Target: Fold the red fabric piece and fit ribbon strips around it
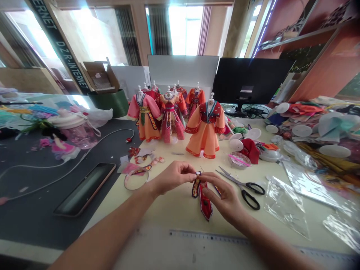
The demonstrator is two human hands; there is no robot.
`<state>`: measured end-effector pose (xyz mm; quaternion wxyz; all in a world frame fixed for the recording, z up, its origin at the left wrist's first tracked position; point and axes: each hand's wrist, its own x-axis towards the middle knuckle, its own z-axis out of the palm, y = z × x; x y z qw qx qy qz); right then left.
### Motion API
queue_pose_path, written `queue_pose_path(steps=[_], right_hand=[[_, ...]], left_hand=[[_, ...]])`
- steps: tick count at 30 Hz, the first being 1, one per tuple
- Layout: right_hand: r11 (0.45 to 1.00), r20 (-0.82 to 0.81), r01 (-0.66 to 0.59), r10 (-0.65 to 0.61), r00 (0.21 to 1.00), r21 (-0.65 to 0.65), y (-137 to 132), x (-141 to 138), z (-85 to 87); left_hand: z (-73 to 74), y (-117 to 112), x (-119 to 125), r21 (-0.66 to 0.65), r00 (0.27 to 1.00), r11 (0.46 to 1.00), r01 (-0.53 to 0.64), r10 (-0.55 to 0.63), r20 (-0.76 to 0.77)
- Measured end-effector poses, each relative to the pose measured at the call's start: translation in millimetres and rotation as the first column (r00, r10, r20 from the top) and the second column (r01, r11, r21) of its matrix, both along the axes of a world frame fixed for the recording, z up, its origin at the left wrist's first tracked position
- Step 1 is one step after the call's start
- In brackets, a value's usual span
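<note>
My left hand is closed, thumb and fingertips pinching the top end of a doll-sized embroidered sash. From there hangs a red pointed panel of the sash, edged in white beading. A dark patterned trim strip loops beside it on the left. My right hand has its index finger at the pinched top end and its thumb against the red panel's right edge. Its fingers partly hide the sash. Scissors with black handles lie slightly open just right of that hand.
Doll dresses on stands rise behind my hands. A tape roll and fabric scraps lie left, near a phone. Clear plastic bags and piled fabric are on the right. A ruler runs along the front.
</note>
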<state>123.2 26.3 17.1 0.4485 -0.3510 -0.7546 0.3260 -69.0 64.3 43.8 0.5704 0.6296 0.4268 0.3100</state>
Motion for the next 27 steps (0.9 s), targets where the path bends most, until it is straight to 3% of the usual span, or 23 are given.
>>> queue_pose_path(steps=[9, 12, 16, 27], right_hand=[[0.999, 0.024, 0.001, -0.002, 1.0, 0.045, -0.5, 0.1, -1.7], [0.986, 0.028, 0.1, -0.105, 0.994, 0.135, 0.2, 0.0, -5.8], [0.926, 0.021, 0.243, -0.26, 0.965, 0.288, -0.3, 0.4, -6.9], [0.924, 0.062, 0.223, -0.253, 0.965, 0.31, -1.5, -1.0, -7.1]], left_hand=[[-1.3, -1.0, 4.0, 0.037, 0.999, 0.999, -0.027, 0.026, 0.029], [-1.7, -1.3, 5.3, 0.05, 0.999, 0.998, -0.047, 0.046, 0.027], [-2.1, -3.7, 7.6, 0.091, 0.998, 0.994, -0.056, 0.058, -0.012], [-3.4, -10.4, 15.4, 0.154, 0.998, 0.988, 0.004, 0.005, -0.061]])
